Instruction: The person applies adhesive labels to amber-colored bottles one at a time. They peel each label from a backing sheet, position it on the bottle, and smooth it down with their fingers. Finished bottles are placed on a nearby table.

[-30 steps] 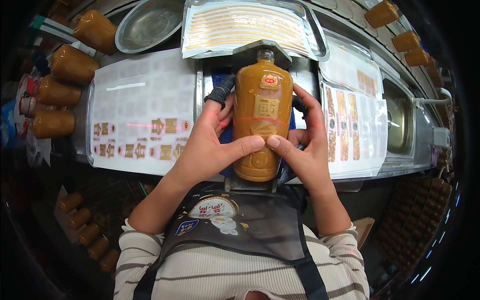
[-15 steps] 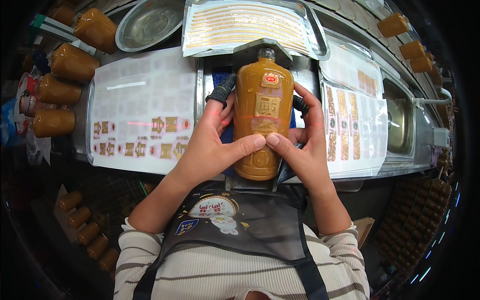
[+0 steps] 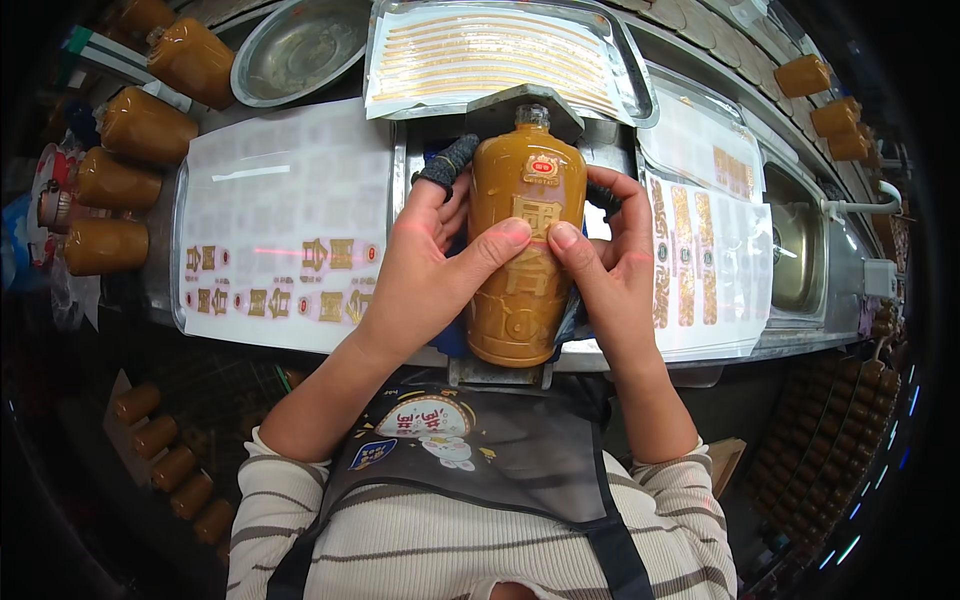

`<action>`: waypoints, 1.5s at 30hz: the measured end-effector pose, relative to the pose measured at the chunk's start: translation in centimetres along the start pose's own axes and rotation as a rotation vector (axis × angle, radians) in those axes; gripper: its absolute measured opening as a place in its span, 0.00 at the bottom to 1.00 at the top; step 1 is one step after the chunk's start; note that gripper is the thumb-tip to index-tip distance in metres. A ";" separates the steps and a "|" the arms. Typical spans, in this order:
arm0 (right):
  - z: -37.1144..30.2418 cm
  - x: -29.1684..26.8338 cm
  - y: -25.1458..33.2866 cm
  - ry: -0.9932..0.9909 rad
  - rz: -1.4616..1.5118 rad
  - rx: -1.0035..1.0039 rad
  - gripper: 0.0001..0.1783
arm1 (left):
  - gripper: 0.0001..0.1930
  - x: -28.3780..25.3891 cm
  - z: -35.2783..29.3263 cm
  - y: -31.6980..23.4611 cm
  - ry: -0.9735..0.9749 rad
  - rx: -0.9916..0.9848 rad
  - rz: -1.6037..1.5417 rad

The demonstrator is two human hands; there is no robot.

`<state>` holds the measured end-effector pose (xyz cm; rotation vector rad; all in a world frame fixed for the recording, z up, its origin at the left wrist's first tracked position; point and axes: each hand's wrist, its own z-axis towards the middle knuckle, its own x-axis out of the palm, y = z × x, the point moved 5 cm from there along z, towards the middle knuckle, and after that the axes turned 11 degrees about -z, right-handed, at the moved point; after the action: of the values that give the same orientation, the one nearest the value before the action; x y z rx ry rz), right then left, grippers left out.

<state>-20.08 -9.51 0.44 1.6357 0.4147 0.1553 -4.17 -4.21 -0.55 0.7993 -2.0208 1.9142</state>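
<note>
The left hand, half curled, holds the bottle's left side; its thumb has moved up beside the upper gold mark, and its fingertips are hidden. The bottle lies between both hands, neck pointing away, largely covering the rest. The right hand, similarly curled, holds the right side; its thumb has risen too, fingertips obscured.

Left forearm and right forearm are bare and angle forward and inward, left hand and right hand face each other in near-mirrored cupped grips, fingers curled, left thumb and right thumb pointing inward, tips close but apart.
</note>
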 end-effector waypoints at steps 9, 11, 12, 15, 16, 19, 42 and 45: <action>0.8 0.0 0.1 -0.016 -0.042 0.004 0.29 | 0.38 -0.1 0.9 -0.1 -0.006 -0.018 -0.044; 0.7 0.1 0.3 -0.025 -0.024 0.014 0.28 | 0.37 0.1 0.9 -0.1 -0.002 -0.016 -0.043; 0.7 0.2 0.4 -0.026 -0.013 0.018 0.27 | 0.37 0.1 0.9 -0.1 -0.004 -0.012 -0.044; 0.7 0.2 0.4 -0.022 -0.038 0.018 0.27 | 0.36 0.1 0.8 -0.1 -0.006 -0.005 -0.045; 0.7 0.2 0.4 -0.022 -0.028 0.014 0.27 | 0.36 0.2 0.8 -0.2 -0.004 -0.008 -0.044; 0.8 0.3 0.4 -0.024 -0.018 -0.003 0.26 | 0.35 0.2 0.8 -0.3 0.002 -0.008 -0.030; 0.4 0.2 0.2 0.012 -0.020 -0.036 0.31 | 0.37 0.3 0.5 0.1 0.015 0.008 0.044; 0.4 0.2 0.1 0.001 -0.055 -0.050 0.31 | 0.36 0.3 0.4 0.1 0.002 0.032 0.048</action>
<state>-19.80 -9.82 0.44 1.5733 0.4529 0.1237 -4.41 -4.69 -0.48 0.7623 -2.0305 1.9775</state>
